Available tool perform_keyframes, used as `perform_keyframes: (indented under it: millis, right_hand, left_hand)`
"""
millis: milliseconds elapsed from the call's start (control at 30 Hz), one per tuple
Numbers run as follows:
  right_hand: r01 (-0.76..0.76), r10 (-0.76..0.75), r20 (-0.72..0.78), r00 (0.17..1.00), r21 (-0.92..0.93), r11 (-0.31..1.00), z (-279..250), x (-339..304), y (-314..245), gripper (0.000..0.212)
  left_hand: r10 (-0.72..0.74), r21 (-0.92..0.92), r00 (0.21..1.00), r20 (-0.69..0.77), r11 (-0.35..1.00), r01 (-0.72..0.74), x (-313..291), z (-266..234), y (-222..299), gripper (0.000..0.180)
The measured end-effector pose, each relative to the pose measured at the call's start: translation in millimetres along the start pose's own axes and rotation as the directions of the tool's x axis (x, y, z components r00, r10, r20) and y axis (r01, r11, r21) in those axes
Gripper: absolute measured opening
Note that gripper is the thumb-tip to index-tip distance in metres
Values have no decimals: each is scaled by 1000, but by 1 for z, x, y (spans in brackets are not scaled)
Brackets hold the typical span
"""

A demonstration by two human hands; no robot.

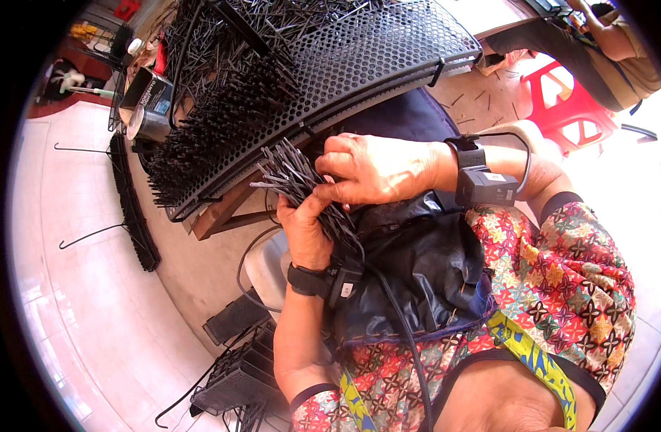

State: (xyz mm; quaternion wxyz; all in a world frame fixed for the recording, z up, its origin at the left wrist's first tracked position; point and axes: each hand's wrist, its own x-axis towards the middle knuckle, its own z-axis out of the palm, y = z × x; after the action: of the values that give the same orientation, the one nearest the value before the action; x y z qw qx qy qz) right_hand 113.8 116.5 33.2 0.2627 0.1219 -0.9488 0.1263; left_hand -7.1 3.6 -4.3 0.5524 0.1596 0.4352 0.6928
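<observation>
A thick bundle of thin, dark strips [291,171] stands up out of my left hand [307,234], whose fingers are wrapped round it. My right hand [377,169] is closed at the bundle's right side, fingertips pinched together; whether a single strip is between them is hidden. Just beyond both hands lies a black perforated board [395,54], tilted, with rows of round holes. Dense black bristle-like strips [222,119] stand in its left part. Behind them is a heap of loose dark strips [287,21]. A black apron [424,245] covers my lap below the bundle.
Left of the board stand a metal can [152,124] and a dark box [147,90]. A long black brush-like bar with hooked wires [134,209] lies on the floor. Black slotted panels [248,371] are at lower left. Upper right are a red stool [572,115] and another person [611,50].
</observation>
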Motion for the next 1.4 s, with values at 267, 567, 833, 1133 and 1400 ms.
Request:
perform_keyframes:
  millis: [267, 567, 833, 1133, 1400]
  right_hand:
    - [-78, 93, -216, 972, 78, 994, -5, -5, 9, 23]
    - [-435, 482, -616, 623, 240, 868, -7, 30, 53, 9]
    - [-330, 285, -562, 776, 22, 944, 20, 38, 74, 12]
    - [-328, 299, -140, 944, -284, 901, 9, 55, 67, 25]
    - [-267, 261, -61, 963, -165, 949, 0, 70, 86, 16]
  left_hand:
    - [-94, 39, 991, 93, 995, 90, -1, 3, -1, 20]
    - [-91, 45, 992, 90, 995, 87, -3, 10, 0, 18]
    - [-105, 42, 992, 65, 994, 102, -4, 10, -2, 18]
    - [-97, 17, 987, 127, 995, 96, -4, 10, -2, 19]
    - [-87, -43, 975, 202, 994, 98, -7, 11, -2, 25]
